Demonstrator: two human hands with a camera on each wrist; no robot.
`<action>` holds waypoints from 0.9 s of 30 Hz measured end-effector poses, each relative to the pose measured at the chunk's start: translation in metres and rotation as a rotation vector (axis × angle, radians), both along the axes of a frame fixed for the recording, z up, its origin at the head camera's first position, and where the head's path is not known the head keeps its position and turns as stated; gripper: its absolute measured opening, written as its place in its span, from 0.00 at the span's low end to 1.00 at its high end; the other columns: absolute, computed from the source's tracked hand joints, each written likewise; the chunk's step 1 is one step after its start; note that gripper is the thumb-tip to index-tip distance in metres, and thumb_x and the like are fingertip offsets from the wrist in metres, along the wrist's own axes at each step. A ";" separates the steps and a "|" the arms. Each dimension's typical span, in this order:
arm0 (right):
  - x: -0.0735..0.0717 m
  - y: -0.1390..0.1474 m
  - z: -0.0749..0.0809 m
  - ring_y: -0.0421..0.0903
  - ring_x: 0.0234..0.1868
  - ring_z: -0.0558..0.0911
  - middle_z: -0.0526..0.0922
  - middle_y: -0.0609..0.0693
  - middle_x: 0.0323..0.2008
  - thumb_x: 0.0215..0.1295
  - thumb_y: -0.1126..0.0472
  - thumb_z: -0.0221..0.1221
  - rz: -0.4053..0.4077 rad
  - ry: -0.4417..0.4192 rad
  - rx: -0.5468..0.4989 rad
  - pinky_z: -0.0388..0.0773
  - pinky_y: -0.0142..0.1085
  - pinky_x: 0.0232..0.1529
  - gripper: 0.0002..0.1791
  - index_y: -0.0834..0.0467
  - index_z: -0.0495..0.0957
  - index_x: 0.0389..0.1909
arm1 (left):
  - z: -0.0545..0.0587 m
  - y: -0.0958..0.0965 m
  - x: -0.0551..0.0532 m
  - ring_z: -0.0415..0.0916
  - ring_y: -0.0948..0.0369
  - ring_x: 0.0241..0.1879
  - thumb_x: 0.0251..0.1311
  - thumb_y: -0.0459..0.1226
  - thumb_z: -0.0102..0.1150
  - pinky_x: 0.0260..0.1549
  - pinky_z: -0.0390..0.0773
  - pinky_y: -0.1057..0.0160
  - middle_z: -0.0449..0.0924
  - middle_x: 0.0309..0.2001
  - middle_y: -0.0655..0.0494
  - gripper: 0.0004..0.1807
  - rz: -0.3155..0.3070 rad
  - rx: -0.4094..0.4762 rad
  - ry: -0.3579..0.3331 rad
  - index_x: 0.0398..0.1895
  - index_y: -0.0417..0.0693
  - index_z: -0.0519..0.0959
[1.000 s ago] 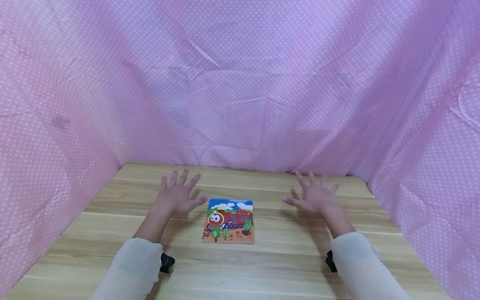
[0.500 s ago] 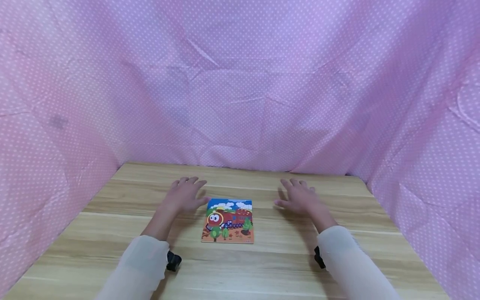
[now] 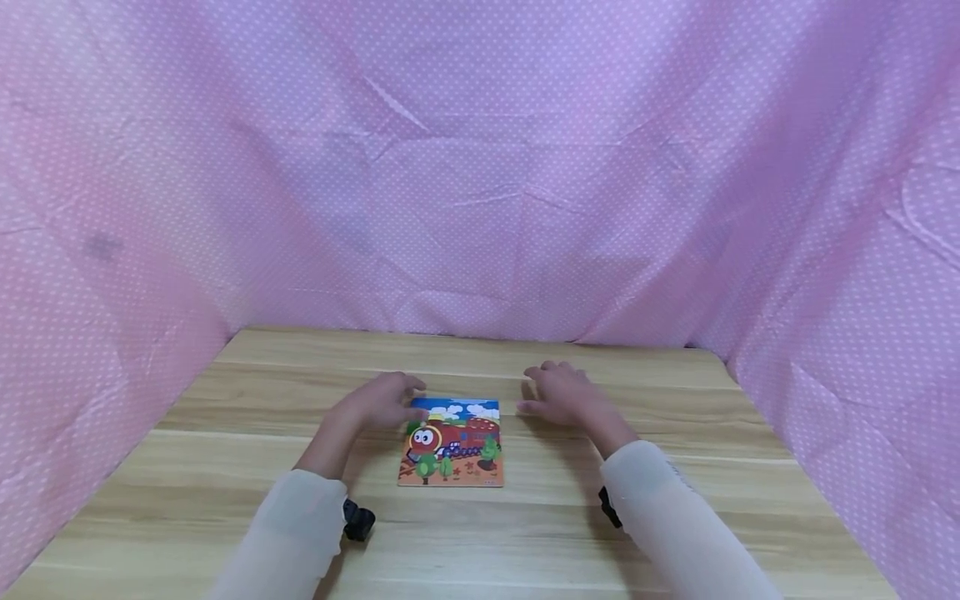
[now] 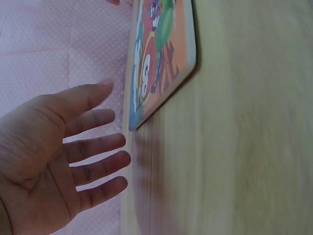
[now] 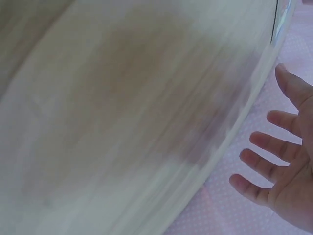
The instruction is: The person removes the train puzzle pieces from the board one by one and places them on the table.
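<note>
A square picture board [image 3: 452,446] printed with a red cartoon train lies flat on the wooden table, a little left of the middle in the head view. My left hand [image 3: 382,402] hovers by its upper left corner, fingers apart and holding nothing. In the left wrist view that hand [image 4: 54,152] shows spread fingers a short way from the board's corner [image 4: 161,68]. Off the board's right side, my right hand [image 3: 558,394] is over the table with nothing in it. The right wrist view has the hand [image 5: 283,156] with its fingers loosely spread and a sliver of the board [image 5: 281,22].
The wooden table [image 3: 525,542] reaches back to a pink polka-dot cloth [image 3: 480,208] that hangs behind it and on both sides. A small black device [image 3: 358,521] sits at the left wrist, another black device [image 3: 610,507] at the right.
Both hands have moved inward toward the board, the right one farther. Their widely spread fingers have relaxed and bent somewhat. The board lies still on the table; the view has shifted slightly.
</note>
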State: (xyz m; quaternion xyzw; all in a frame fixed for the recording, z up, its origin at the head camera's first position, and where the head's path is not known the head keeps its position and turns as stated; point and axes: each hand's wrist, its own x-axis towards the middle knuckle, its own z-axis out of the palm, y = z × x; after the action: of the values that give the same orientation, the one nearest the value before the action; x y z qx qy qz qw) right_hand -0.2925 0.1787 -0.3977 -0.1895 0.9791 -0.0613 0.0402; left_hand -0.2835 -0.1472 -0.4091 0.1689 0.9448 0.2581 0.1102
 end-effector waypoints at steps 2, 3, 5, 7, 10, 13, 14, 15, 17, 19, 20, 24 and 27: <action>0.000 -0.007 0.001 0.63 0.66 0.72 0.75 0.61 0.66 0.69 0.41 0.64 0.020 -0.006 -0.006 0.66 0.63 0.66 0.36 0.58 0.72 0.70 | -0.001 0.001 -0.001 0.76 0.48 0.60 0.65 0.44 0.69 0.60 0.74 0.43 0.80 0.59 0.45 0.27 0.014 0.007 -0.024 0.66 0.47 0.77; 0.000 -0.010 0.002 0.63 0.66 0.73 0.76 0.61 0.66 0.69 0.42 0.64 0.030 -0.010 -0.007 0.66 0.62 0.66 0.35 0.58 0.72 0.70 | -0.002 0.001 -0.002 0.76 0.49 0.58 0.65 0.43 0.69 0.59 0.74 0.43 0.80 0.59 0.46 0.27 0.019 0.013 -0.033 0.66 0.47 0.77; 0.000 -0.015 0.002 0.62 0.65 0.74 0.76 0.60 0.65 0.69 0.42 0.64 0.050 -0.013 -0.008 0.67 0.61 0.65 0.34 0.58 0.73 0.69 | -0.003 0.002 -0.002 0.77 0.50 0.57 0.65 0.42 0.70 0.59 0.75 0.44 0.80 0.59 0.46 0.26 0.026 0.022 -0.045 0.65 0.48 0.78; 0.000 -0.020 0.002 0.61 0.65 0.74 0.77 0.60 0.64 0.69 0.42 0.64 0.066 -0.017 -0.008 0.68 0.60 0.65 0.34 0.57 0.74 0.68 | -0.003 0.002 -0.003 0.77 0.51 0.55 0.64 0.41 0.70 0.58 0.75 0.44 0.80 0.58 0.46 0.26 0.032 0.036 -0.054 0.64 0.48 0.79; -0.001 -0.025 0.000 0.59 0.64 0.76 0.78 0.59 0.63 0.68 0.42 0.65 0.093 -0.019 -0.005 0.70 0.58 0.64 0.33 0.57 0.75 0.67 | -0.005 0.002 -0.005 0.77 0.53 0.53 0.63 0.40 0.72 0.58 0.76 0.45 0.81 0.56 0.48 0.25 0.038 0.056 -0.056 0.63 0.47 0.80; -0.002 -0.030 -0.002 0.57 0.63 0.77 0.79 0.57 0.62 0.69 0.43 0.64 0.116 -0.025 -0.001 0.72 0.55 0.64 0.31 0.56 0.76 0.66 | -0.008 0.002 -0.009 0.77 0.54 0.50 0.60 0.39 0.74 0.57 0.76 0.48 0.81 0.53 0.50 0.25 0.043 0.077 -0.056 0.61 0.46 0.81; -0.002 -0.032 -0.003 0.56 0.62 0.78 0.80 0.56 0.61 0.69 0.43 0.64 0.123 -0.026 -0.001 0.73 0.54 0.64 0.30 0.56 0.77 0.65 | -0.009 0.001 -0.010 0.76 0.55 0.49 0.60 0.39 0.74 0.56 0.76 0.48 0.81 0.52 0.51 0.25 0.043 0.083 -0.055 0.60 0.46 0.81; -0.003 -0.034 -0.003 0.55 0.61 0.78 0.80 0.55 0.60 0.70 0.43 0.64 0.129 -0.030 0.000 0.73 0.52 0.63 0.29 0.56 0.77 0.65 | -0.010 0.000 -0.010 0.76 0.55 0.48 0.59 0.38 0.75 0.56 0.77 0.49 0.81 0.52 0.51 0.25 0.043 0.089 -0.055 0.60 0.46 0.81; -0.003 -0.037 -0.003 0.53 0.58 0.79 0.82 0.54 0.58 0.70 0.44 0.64 0.140 -0.036 -0.007 0.74 0.50 0.62 0.28 0.55 0.78 0.64 | -0.011 -0.001 -0.012 0.76 0.55 0.47 0.58 0.38 0.75 0.55 0.77 0.50 0.82 0.51 0.52 0.24 0.044 0.099 -0.055 0.59 0.45 0.82; -0.003 -0.041 -0.003 0.51 0.56 0.80 0.82 0.52 0.56 0.70 0.44 0.64 0.145 -0.046 -0.017 0.75 0.49 0.62 0.27 0.55 0.79 0.63 | -0.012 -0.002 -0.012 0.76 0.55 0.47 0.57 0.37 0.76 0.54 0.77 0.50 0.82 0.50 0.53 0.24 0.041 0.110 -0.057 0.57 0.44 0.82; -0.003 -0.043 -0.002 0.50 0.54 0.80 0.83 0.52 0.55 0.69 0.45 0.65 0.148 -0.054 -0.027 0.75 0.48 0.61 0.27 0.55 0.79 0.63 | -0.013 -0.002 -0.013 0.76 0.55 0.46 0.57 0.36 0.76 0.54 0.77 0.50 0.82 0.49 0.53 0.23 0.043 0.115 -0.060 0.56 0.44 0.83; -0.003 -0.050 -0.001 0.46 0.45 0.79 0.84 0.51 0.45 0.69 0.48 0.66 0.157 -0.106 -0.079 0.76 0.45 0.58 0.26 0.57 0.80 0.62 | -0.015 -0.003 -0.013 0.75 0.55 0.46 0.56 0.36 0.77 0.54 0.76 0.50 0.81 0.47 0.54 0.21 0.051 0.131 -0.075 0.53 0.45 0.83; -0.003 -0.054 -0.001 0.44 0.39 0.77 0.84 0.50 0.41 0.68 0.51 0.67 0.159 -0.144 -0.127 0.77 0.43 0.52 0.23 0.58 0.81 0.59 | -0.015 -0.003 -0.014 0.74 0.55 0.47 0.56 0.36 0.76 0.54 0.75 0.50 0.80 0.46 0.54 0.20 0.058 0.140 -0.089 0.52 0.46 0.83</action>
State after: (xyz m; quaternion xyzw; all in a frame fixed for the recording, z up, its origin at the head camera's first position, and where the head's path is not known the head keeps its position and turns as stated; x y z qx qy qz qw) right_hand -0.2958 0.1246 -0.3992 -0.2639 0.9497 -0.1331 0.1033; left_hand -0.2979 -0.1505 -0.4245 0.1371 0.9233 0.3335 0.1323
